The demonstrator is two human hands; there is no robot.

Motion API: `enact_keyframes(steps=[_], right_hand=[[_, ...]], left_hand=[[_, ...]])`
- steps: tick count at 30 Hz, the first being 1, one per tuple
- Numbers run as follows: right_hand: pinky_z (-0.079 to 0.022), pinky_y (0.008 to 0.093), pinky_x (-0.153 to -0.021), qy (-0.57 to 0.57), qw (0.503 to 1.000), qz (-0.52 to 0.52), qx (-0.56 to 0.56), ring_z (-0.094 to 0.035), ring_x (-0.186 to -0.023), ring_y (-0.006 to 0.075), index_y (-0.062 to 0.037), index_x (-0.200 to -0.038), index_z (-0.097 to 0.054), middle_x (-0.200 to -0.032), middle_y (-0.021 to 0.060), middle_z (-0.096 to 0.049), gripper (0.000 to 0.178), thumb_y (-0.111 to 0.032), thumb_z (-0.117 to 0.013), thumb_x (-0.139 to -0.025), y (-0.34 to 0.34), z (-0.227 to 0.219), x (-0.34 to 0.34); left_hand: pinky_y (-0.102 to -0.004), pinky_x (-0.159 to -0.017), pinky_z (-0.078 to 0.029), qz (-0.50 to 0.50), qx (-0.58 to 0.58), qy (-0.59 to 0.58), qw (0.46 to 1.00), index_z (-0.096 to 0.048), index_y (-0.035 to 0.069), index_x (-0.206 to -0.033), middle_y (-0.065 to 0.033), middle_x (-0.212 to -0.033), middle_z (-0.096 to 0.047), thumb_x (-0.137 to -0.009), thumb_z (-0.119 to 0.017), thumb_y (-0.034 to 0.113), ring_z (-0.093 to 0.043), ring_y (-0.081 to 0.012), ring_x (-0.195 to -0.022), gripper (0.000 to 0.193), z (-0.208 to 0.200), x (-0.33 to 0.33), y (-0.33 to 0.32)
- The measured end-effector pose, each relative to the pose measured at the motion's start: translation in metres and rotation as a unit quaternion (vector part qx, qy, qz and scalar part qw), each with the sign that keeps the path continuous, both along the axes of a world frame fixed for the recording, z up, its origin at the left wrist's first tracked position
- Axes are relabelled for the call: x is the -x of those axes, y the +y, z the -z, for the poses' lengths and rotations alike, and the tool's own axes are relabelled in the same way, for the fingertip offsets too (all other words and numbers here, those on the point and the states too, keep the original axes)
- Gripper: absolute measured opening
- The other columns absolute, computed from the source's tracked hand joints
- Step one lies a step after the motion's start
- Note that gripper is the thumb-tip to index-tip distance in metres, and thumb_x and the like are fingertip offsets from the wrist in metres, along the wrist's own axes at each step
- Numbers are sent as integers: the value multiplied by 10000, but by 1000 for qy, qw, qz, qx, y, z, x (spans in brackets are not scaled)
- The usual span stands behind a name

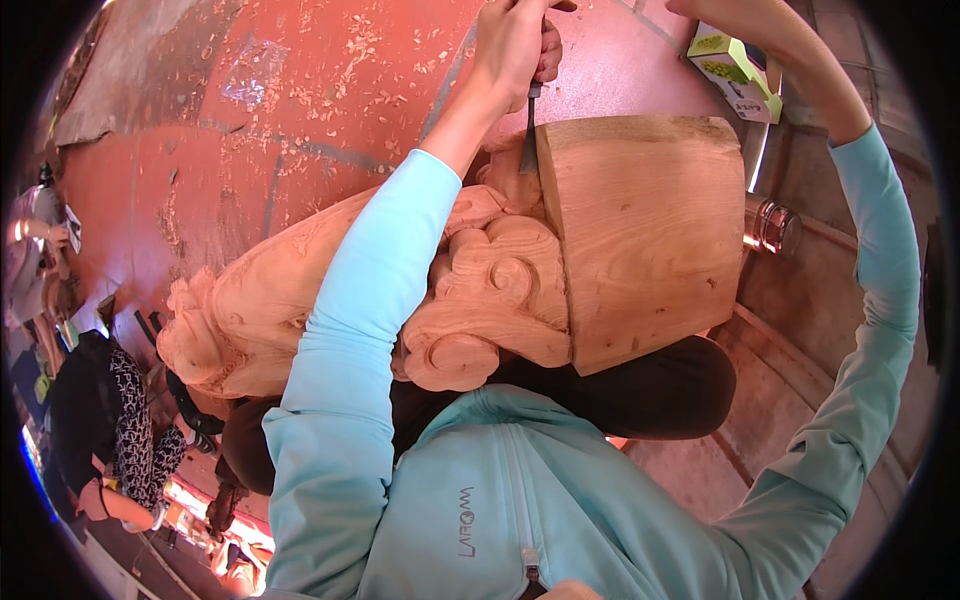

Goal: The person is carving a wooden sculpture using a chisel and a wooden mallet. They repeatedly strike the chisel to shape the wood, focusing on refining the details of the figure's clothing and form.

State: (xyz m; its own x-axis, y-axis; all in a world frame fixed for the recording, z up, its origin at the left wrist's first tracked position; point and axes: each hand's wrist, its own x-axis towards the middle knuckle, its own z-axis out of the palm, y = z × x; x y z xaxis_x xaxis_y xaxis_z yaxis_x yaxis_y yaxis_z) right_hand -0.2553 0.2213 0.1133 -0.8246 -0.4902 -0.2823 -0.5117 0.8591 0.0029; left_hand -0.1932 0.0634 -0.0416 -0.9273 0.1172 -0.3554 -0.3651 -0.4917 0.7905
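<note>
A large wooden carving (490,290) lies on its side across my lap, with rounded scroll shapes in its middle and a plain, smooth block (650,240) at its right end. My left hand (515,50) is closed round the handle of a chisel (530,140). The chisel's dark flat blade points down, its tip at the block's left edge beside the carved part. At the top edge, right of the left hand, my right hand (705,8) is raised and partly cut off. Its fingers are mostly out of the picture, so what it holds cannot be seen.
Pale wood shavings (365,50) and a clear plastic wrapper (255,72) are scattered over the red tiled floor (230,170). A green and white box (735,75) stands beyond the block, and a shiny cylindrical container (775,225) lies beside it. Other people (100,420) sit at the left.
</note>
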Motion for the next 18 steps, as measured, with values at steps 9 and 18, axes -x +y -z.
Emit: enact_keyframes(steps=[9,18], right_hand=[[-501,405,-750,13,999,9,42,-650,-823,310,-161,-1379,-434,-942,190,-656,690,-71,-628,-723,-6,-14,-26],[-502,338,-650,-43,978,165,119,-616,-712,215,-67,-1370,-413,-895,149,-621,690,-116,-685,-738,-11,-19,-11]], left_hand=[[-255,-327,-212,-17,-15,33,999,-543,117,-914,56,-469,-291,-888,-501,349,-284,-84,-336,237,-7,12,-6],[-247,-312,-216,-86,-33,51,994,-554,116,-900,56,-470,-295,-889,-512,317,-292,-79,-333,206,-9,10,-12]])
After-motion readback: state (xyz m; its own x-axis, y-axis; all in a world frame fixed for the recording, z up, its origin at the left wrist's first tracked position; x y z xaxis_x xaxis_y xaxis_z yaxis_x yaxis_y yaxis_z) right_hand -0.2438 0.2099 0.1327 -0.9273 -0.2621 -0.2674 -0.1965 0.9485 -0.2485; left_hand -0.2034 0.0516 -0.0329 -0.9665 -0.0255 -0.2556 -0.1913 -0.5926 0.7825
